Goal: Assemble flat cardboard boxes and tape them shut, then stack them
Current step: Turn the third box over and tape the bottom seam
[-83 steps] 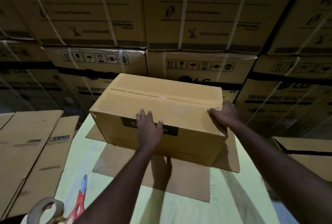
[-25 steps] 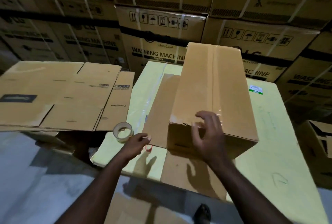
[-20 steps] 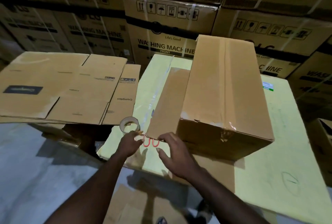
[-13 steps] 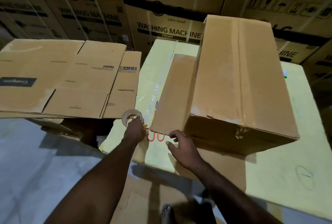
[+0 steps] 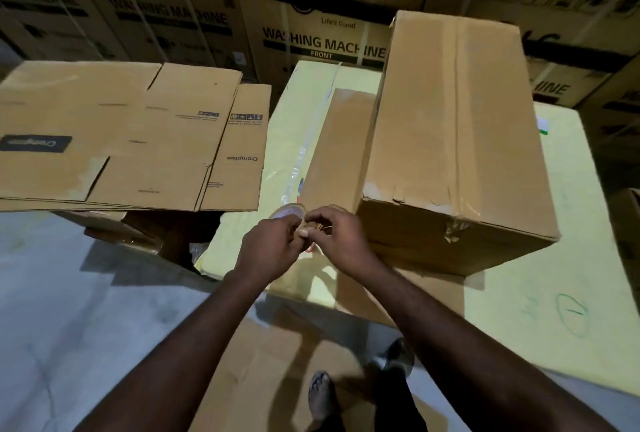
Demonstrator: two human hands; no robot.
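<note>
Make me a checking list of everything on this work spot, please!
Surface: yellow table top, green pen marks at its right.
Job's things: assembled box, taped along the top, standing on a flat cardboard sheet; tape roll; stack of flat boxes to the left.
Clutter: cardboard on the floor by the person's feet.
Grippers: left hand grips the tape roll; right hand pinches at it.
Cables: nothing seen.
Surroundings: washing machine cartons stacked behind.
</note>
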